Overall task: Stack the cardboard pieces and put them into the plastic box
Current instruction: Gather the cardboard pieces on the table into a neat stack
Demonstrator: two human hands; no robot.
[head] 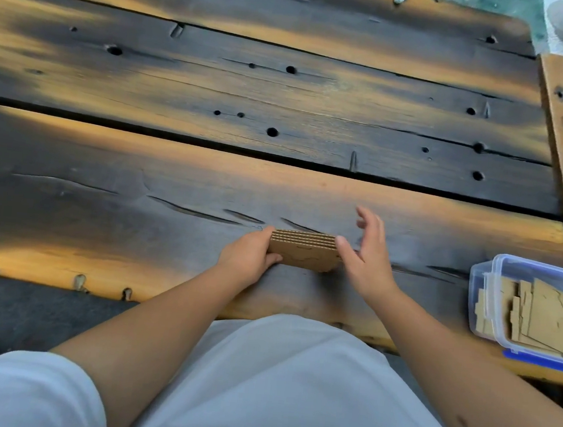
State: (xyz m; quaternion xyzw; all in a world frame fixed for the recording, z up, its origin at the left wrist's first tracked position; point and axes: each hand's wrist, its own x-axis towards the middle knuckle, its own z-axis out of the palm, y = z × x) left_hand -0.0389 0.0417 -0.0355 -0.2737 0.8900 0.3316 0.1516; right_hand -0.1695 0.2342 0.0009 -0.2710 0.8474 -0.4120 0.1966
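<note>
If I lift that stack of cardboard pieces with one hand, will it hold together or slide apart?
The cardboard stack is loose corrugated layers, so it probably stays stiff but may shear sideways unless squeezed. It looks light. The left hand grips one end while the right hand only touches the other with its thumb, so pinching both ends seems safer.

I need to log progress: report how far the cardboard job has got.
Done: several cardboard pieces already lie in the plastic box. In hand: the left hand grips a squared-up stack on the table; the right hand steadies its end, fingers open. Left: moving that stack into the box.
</note>
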